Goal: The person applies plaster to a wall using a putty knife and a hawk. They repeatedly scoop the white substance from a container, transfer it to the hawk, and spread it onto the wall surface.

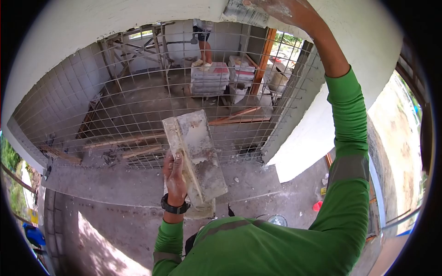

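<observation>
Fingers (171, 166) of the left hand (175, 179) curl round the long edge of a board (198, 152), pinching it so it stands tilted at chest height. High up, the right hand (281, 10) is closed on a trowel (244, 14) (the grip sits at the frame's edge, so it is only partly seen).

A white wall (92, 18) arches overhead, and the trowel's blade lies flat against it. Below, a wire mesh (138, 96) fills the opening, just behind the board. Beyond the mesh stand 2 stacks of sacks (209, 78), with another person's legs (204, 43) above them. A black watch (174, 207) sits on the left wrist.

The board looks stiff and flat, crusted with grey plaster. It is probably light when bare, but gritty and slick where wet. A hold at the middle of a long edge, fingers beneath, should keep it from tipping. The trowel looks rigid and thin, best gripped at its handle.
</observation>
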`<state>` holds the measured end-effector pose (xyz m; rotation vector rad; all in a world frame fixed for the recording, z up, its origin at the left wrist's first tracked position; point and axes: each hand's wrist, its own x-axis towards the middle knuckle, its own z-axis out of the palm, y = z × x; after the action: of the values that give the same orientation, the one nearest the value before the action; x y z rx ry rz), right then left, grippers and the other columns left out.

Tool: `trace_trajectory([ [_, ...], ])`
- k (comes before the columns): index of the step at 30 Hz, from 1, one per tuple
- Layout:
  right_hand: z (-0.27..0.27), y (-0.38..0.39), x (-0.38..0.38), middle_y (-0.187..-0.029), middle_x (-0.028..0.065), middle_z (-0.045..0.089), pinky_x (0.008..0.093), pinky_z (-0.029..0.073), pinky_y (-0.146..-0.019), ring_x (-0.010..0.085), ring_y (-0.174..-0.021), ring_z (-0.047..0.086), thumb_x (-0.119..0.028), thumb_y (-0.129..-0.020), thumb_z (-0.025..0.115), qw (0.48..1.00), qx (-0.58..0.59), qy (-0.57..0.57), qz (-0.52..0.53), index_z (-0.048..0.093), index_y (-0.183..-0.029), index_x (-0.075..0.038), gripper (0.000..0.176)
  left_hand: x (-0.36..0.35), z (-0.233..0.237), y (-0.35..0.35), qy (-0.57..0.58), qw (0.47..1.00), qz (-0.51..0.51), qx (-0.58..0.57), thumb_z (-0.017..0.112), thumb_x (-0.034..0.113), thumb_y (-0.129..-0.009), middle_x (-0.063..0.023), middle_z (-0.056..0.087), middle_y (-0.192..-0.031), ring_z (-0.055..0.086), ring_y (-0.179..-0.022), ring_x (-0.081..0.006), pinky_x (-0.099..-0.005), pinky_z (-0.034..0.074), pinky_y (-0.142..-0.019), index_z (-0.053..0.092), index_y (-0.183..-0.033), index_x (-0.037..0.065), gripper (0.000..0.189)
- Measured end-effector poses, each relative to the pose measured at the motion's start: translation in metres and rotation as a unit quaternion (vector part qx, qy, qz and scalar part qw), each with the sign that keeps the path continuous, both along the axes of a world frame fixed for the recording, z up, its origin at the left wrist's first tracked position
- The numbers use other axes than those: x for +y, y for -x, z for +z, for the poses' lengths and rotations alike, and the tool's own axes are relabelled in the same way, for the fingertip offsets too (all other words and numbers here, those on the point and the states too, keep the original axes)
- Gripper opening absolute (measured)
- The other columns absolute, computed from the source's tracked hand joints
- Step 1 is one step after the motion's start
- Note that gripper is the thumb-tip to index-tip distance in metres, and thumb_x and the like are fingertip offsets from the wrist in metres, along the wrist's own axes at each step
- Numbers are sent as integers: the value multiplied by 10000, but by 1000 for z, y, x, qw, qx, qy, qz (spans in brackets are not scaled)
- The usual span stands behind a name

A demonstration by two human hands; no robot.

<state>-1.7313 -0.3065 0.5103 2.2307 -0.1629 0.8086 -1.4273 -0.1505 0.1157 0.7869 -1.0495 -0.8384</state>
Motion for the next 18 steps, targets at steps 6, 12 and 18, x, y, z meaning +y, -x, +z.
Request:
trace_trajectory([
  [6, 42, -20, 88, -1080, 213, 644, 403, 532, -833, 268, -1036, 617, -387, -916, 630, 941, -101, -155, -283, 634, -1111, -12, 422, 2, 4, 9, -14, 999, 36, -38, 511, 179, -1028, -103, 593, -1256, 557, -1137, -157, -282, 424, -996, 496, -1372, -62, 421],
  [12, -9, -19, 31, -1167, 219, 622, 441, 493, -955, 333, -1051, 598, -426, -935, 616, 962, -115, -3, -248, 585, -1285, -15, 541, -2, -2, 9, -1, 998, 43, -47, 515, 205, -1031, -107, 583, -1276, 552, -1158, -165, -293, 417, -1011, 479, -1389, -60, 447],
  [18, 40, 25, 22, -1152, 196, 636, 444, 506, -885, 341, -1027, 606, -393, -928, 645, 983, -71, 155, -67, 593, -1231, 18, 513, -2, -5, 11, -42, 999, 26, -6, 509, 221, -1033, -97, 598, -1254, 560, -1131, -153, -286, 427, -987, 496, -1373, -50, 434],
])
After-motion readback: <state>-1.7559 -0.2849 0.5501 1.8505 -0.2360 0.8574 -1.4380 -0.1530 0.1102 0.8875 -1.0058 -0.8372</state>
